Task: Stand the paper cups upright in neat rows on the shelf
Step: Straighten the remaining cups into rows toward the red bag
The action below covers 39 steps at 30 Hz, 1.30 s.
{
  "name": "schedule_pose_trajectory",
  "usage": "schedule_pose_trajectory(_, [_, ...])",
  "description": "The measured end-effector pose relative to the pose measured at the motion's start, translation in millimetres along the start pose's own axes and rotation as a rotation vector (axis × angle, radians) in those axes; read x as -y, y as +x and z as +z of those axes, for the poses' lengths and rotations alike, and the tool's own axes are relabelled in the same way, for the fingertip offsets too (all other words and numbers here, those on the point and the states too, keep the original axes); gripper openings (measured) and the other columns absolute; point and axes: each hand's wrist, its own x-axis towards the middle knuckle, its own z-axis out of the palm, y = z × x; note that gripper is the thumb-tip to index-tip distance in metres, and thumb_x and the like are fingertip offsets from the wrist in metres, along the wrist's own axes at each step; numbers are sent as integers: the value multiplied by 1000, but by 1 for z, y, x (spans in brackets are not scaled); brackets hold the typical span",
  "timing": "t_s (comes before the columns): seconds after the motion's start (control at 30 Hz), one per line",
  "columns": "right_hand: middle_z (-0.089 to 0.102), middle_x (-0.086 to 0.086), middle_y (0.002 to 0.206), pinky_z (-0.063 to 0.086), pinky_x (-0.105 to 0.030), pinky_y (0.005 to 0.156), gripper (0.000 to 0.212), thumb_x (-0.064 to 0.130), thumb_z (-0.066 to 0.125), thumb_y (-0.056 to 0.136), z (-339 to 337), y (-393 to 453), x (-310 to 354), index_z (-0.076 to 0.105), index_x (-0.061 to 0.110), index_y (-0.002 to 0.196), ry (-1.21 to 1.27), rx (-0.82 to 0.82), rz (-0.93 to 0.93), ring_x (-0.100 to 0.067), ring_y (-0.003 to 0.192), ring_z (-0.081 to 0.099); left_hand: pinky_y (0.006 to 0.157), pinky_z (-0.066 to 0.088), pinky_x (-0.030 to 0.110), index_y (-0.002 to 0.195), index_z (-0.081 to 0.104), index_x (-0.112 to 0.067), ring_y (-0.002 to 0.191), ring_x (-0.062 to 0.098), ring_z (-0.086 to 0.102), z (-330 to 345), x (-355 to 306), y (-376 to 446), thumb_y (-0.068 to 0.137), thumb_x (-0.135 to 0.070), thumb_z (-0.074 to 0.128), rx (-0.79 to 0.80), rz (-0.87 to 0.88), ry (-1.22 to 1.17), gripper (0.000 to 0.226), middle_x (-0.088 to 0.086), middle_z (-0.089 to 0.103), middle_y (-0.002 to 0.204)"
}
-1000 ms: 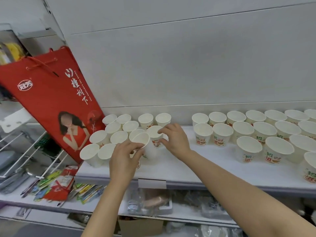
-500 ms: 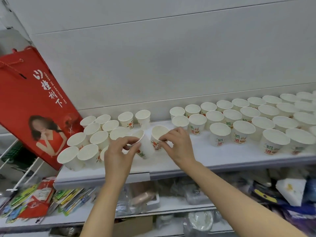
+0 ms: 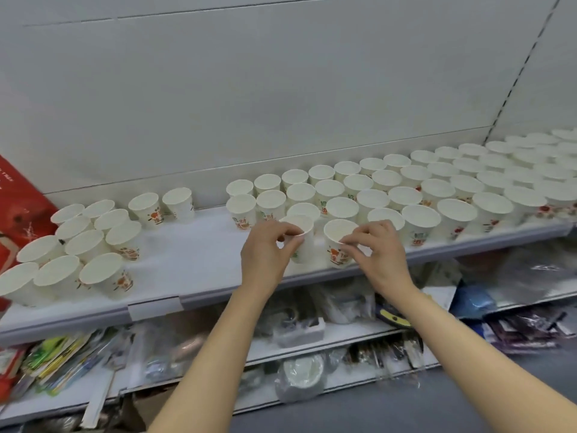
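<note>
The cup [image 3: 338, 243] your right hand [image 3: 379, 256] pinches by the rim carries red-orange and green printed characters on its side, too blurred for you to read. The same kind of print shows on the cup [image 3: 242, 210] at the left end of the big group, on a back-row cup [image 3: 149, 210] to the left and on a front cup [image 3: 107, 278] at the shelf's left end, all illegible. The red bag [image 3: 18, 214] at the left edge bears small white lettering, cut off and unreadable.
</note>
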Motion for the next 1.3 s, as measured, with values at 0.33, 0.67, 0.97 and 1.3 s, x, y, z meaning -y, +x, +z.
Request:
schedule_pose_trajectory(0.33, [69,5,82,48,-43,66,8,25,77,76,-25,32,-39,76,23,84,-116,218,-143,-23,84,53,74,50,29,95,73,-31,89,10,54,50,-20,6,87,-35,70,61,-9,186,10,-12,68,95])
schedule_pose_trajectory(0.67, [68,4,80,43,-38,67,14,20,81,70,-19,27,-48,73,20,81,-168,231,-272,-26,79,55,72,43,18,106,70,-34,81,6,56,40,-9,1,81,-33,76,125,-35,241,25,-14,62,114])
schedule_pose_trajectory(0.97, [69,3,84,37,-36,70,11,19,78,74,-21,27,-46,73,19,83,-186,247,-291,-27,83,55,70,52,28,94,70,-38,79,5,54,34,-2,6,81,-40,75,137,-21,298,14,-19,58,109])
schedule_pose_trajectory(1.3, [70,2,87,41,-40,73,10,20,76,77,-23,29,-42,74,19,87,-204,255,-307,-26,85,55,72,51,26,96,74,-33,83,8,54,45,-11,8,85,-41,71,139,-25,325,14,-14,65,102])
